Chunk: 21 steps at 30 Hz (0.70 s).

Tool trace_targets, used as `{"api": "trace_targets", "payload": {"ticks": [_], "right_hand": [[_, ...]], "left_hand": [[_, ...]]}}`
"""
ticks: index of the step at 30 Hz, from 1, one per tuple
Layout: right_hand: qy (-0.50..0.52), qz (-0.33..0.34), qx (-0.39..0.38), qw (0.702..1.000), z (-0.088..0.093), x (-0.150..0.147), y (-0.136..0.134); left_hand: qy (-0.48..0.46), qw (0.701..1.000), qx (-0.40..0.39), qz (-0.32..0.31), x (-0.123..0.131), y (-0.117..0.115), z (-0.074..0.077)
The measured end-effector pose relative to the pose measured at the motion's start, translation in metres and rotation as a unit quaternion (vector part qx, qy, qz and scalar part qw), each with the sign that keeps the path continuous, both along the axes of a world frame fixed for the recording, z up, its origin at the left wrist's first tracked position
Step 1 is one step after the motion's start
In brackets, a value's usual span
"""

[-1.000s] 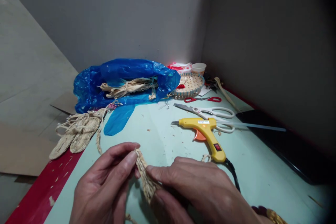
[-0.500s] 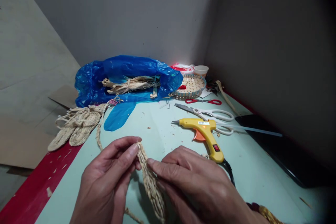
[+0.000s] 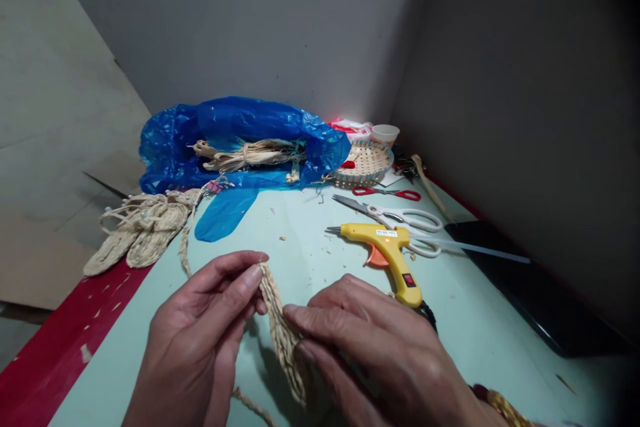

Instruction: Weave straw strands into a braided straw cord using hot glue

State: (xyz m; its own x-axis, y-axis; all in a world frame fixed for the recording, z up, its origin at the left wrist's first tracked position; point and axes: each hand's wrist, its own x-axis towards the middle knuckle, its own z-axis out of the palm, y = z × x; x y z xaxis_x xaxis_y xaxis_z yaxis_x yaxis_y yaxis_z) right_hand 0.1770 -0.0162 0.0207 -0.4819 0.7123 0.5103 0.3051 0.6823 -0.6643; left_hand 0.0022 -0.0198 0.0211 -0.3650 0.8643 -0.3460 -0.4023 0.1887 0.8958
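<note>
A flat strip of coiled, braided straw (image 3: 283, 337) hangs at a slant between my hands. My left hand (image 3: 200, 327) pinches its upper end between thumb and forefinger. Along its right edge, my right hand (image 3: 365, 333) grips it, thumb and fingers closed; the fingertips behind the strip are partly hidden. A loose braided straw cord (image 3: 253, 407) lies on the table under the strip, and another stretch of cord (image 3: 185, 250) runs beyond my left hand. To the right of the strip lies a yellow hot glue gun (image 3: 383, 243) with an orange trigger.
Beyond the glue gun lie white-handled scissors (image 3: 400, 217) and small red-handled scissors (image 3: 387, 193). A blue plastic bag (image 3: 240, 117) with a straw bundle (image 3: 250, 155) stands at the back, beside a woven basket (image 3: 365, 163). Straw sandals (image 3: 145, 230) sit left; a black flat object (image 3: 530, 293) lies right.
The right hand's lower fingers have shifted slightly along the straw strip, which tilts a little differently. Both hands keep their hold. The whole view has shifted slightly.
</note>
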Motion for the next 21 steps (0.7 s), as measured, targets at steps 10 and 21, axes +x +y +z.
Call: {"api": "trace_targets", "payload": {"ticks": [10,21], "right_hand": [[-0.006,-0.004,0.001,1.0,-0.008,0.0,0.001],[0.028,0.012,0.073,0.997,-0.016,-0.007,0.004]], "left_hand": [[-0.032,0.999,-0.015,0.006,0.001,0.002,0.005],[-0.015,0.999,0.008,0.033,0.004,0.005,0.007]]}}
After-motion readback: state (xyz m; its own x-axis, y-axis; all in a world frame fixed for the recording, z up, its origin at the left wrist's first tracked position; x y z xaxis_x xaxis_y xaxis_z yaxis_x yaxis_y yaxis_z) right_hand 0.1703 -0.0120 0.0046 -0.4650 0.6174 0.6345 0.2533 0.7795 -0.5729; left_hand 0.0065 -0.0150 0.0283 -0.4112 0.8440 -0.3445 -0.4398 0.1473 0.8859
